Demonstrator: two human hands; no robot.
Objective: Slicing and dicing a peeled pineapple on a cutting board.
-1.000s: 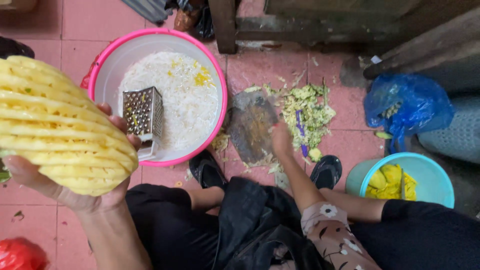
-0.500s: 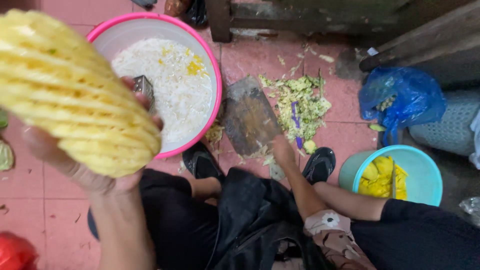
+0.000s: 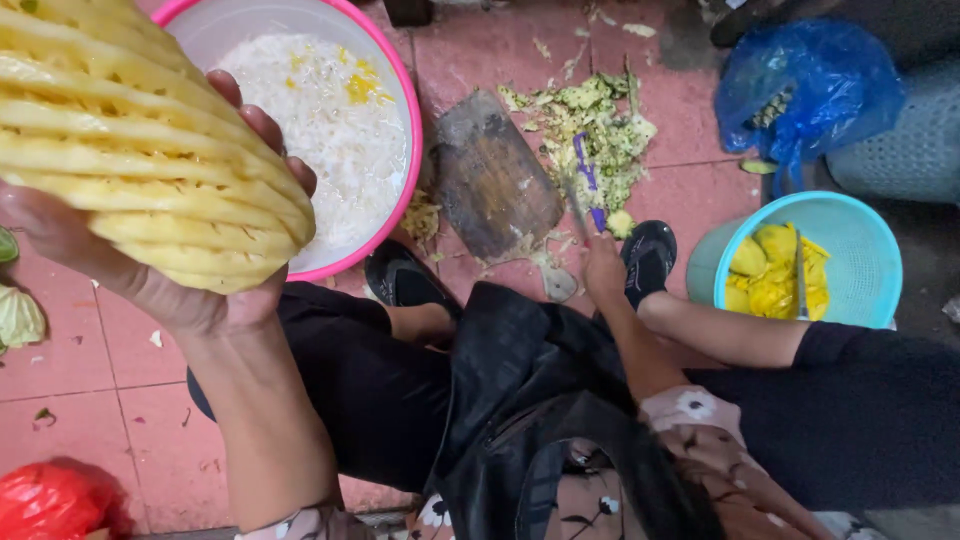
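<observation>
Pineapple (image 3: 140, 150) risen closer, cradled in left hand (image 3: 180, 290); right hand (image 3: 603, 268) low.

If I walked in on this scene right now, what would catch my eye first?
Most striking is the big peeled pineapple, cut with spiral grooves, held up close at upper left in the left hand. Behind it on the pink tiled floor sits a pink basin of white shreds. Further right, the right hand reaches toward a purple-handled knife beside a dark chopping board and a heap of green peelings.

Blue plastic bag (image 3: 800, 85) top right; red bag (image 3: 50, 500) bottom left.
</observation>
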